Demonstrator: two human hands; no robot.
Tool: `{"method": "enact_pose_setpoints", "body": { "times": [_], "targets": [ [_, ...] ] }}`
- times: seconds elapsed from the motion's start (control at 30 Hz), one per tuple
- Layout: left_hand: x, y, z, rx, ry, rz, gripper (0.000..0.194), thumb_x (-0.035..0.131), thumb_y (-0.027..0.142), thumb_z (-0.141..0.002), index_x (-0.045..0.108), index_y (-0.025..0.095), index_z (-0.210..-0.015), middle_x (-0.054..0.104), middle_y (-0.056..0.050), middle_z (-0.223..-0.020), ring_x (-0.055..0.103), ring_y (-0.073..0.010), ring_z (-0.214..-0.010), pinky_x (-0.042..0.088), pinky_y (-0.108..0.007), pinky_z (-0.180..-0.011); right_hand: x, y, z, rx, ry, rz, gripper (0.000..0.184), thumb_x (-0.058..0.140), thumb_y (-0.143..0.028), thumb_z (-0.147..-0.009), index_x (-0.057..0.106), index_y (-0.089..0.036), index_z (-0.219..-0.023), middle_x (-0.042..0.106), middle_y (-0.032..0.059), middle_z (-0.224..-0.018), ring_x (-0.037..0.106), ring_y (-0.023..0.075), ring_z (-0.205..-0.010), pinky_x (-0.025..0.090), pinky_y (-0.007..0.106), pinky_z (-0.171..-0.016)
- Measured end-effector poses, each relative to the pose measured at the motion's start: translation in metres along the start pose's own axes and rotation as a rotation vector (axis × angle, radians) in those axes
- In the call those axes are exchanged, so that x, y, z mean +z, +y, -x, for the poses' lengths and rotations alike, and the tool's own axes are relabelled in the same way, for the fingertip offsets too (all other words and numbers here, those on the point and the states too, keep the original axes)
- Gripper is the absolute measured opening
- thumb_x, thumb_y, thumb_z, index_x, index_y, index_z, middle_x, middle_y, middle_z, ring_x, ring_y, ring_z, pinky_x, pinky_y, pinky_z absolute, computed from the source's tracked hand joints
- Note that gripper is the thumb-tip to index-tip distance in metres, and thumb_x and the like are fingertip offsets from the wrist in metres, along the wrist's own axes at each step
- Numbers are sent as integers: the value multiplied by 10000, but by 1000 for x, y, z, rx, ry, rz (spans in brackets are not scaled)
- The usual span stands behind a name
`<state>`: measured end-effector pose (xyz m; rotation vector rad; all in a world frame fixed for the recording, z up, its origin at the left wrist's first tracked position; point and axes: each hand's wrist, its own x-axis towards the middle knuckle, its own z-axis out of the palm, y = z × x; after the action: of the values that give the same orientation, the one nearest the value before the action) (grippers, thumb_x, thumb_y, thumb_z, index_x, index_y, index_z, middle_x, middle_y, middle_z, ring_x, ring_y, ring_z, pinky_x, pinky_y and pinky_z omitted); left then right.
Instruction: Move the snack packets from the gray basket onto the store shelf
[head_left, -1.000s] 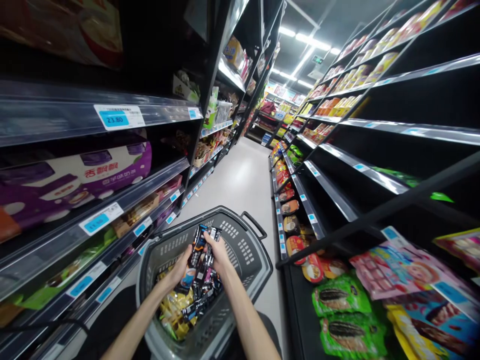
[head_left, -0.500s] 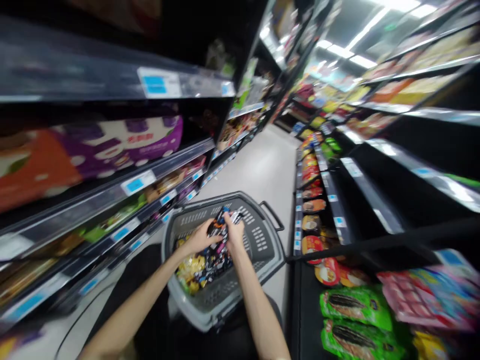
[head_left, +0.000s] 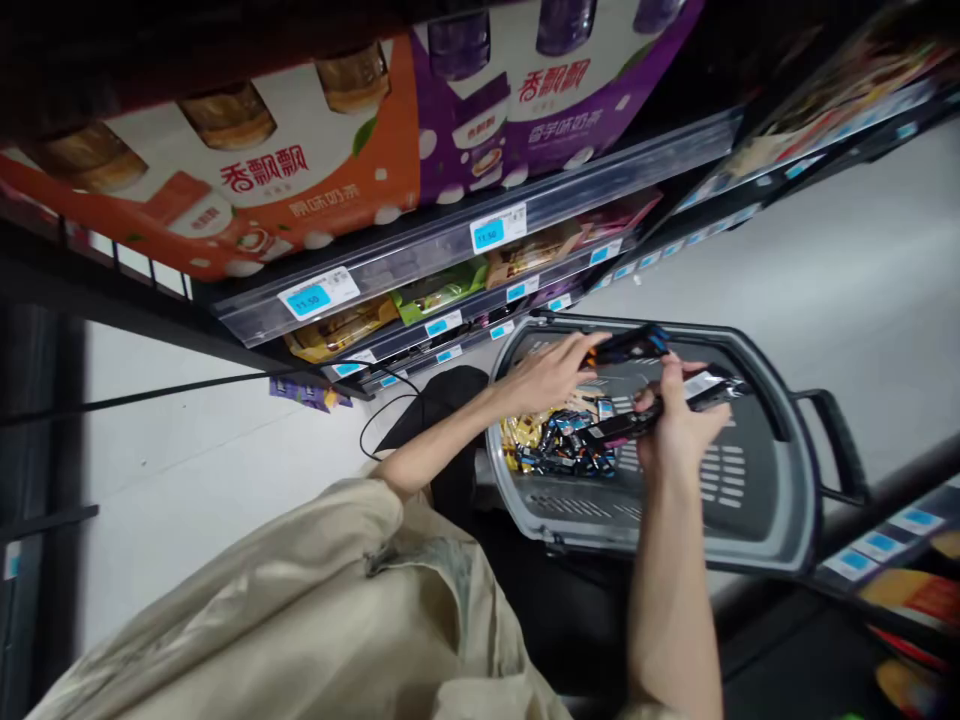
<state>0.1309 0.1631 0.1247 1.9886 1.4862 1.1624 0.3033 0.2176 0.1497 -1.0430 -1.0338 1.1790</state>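
Note:
Over the shopping basket (head_left: 645, 545), my left hand (head_left: 551, 378) has its fingers closed at the orange-marked end of a dark snack packet (head_left: 630, 346). The packet's other end reaches the thumb of my right hand (head_left: 681, 415). My right hand grips a black-and-silver snack packet (head_left: 712, 390), and more black wrapping sticks out beneath its fingers. How many packets it holds is hidden. Below, at the left end of the basket, lie a pile of small black packets (head_left: 570, 445) and several yellow packets (head_left: 523, 432).
At left, a shelf (head_left: 420, 250) carries an orange milk tea box (head_left: 262, 190) and a purple one (head_left: 540, 110). Lower down are snack bags (head_left: 439, 290). A thin black cable (head_left: 187, 385) crosses the view. Purple packets (head_left: 309, 393) lie by the shelf's foot. The basket handle (head_left: 832, 440) juts right.
The view has swung left and down, so the milk tea boxes look closer and the right-hand shelves mostly leave view. My hands have moved further apart, with dark packets spread between them.

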Motion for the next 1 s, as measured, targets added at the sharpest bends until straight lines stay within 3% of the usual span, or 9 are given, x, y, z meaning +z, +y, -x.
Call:
{"method": "enact_pose_setpoints", "body": {
  "times": [0.1,0.2,0.27,0.37,0.5,0.73,0.87,1.0],
  "targets": [
    [-29,-14,17,-50,202,-9,458,448,384,-1075,440,195,-1493,564,-163,-1429,555,-291,-1352,428,-480,-1161,-3,-2,0,56,-20,11,447,902,-424,-625,612,-183,-866,758,136,-996,450,68,-385,361,262,-401],
    [-47,-39,44,-111,443,-93,407,452,377,-1059,504,203,-1423,598,-154,-1382,535,-301,-1341,366,-508,-1178,-3,-1,-2,125,23,28,405,918,-373,-593,637,-180,-812,742,109,-885,436,68,-398,411,277,-438],
    [-52,-58,66,-181,520,-186,381,460,318,-1030,530,199,-1385,621,-154,-1337,538,-305,-1307,338,-513,-1175,-2,0,-3,154,38,38,358,917,-342,-615,649,-178,-788,730,102,-855,448,71,-417,440,286,-470],
    [-54,-81,100,-332,468,-313,417,445,186,-966,547,190,-1370,631,-154,-1325,533,-299,-1275,319,-499,-1159,-1,3,-3,159,6,48,309,910,-314,-656,665,-172,-777,726,108,-835,471,78,-434,439,281,-478],
    [-63,-99,144,-498,243,-451,553,432,59,-884,547,182,-1411,603,-149,-1393,496,-295,-1309,311,-466,-1142,-7,5,-4,112,-47,35,248,883,-285,-706,688,-169,-807,740,115,-828,491,77,-414,373,248,-428],
    [-78,-137,218,-860,-75,-606,636,464,22,-864,504,135,-1489,598,-222,-1341,503,-389,-1290,342,-519,-1074,-13,4,-3,74,-28,98,130,850,-236,-764,732,-206,-810,773,83,-851,566,61,-450,357,232,-453],
    [-83,-163,242,-975,-2,-644,530,439,105,-947,519,90,-1471,578,-268,-1386,521,-399,-1300,345,-535,-1094,-11,4,-1,76,-45,158,181,877,-271,-734,726,-230,-826,783,40,-843,605,58,-486,374,258,-494],
    [-91,-183,241,-1019,116,-615,465,430,207,-1006,548,27,-1418,633,-295,-1322,576,-386,-1279,367,-501,-1130,-11,11,-4,50,-77,181,282,918,-356,-680,719,-227,-833,771,3,-810,603,57,-493,409,272,-511]
  ]
}}
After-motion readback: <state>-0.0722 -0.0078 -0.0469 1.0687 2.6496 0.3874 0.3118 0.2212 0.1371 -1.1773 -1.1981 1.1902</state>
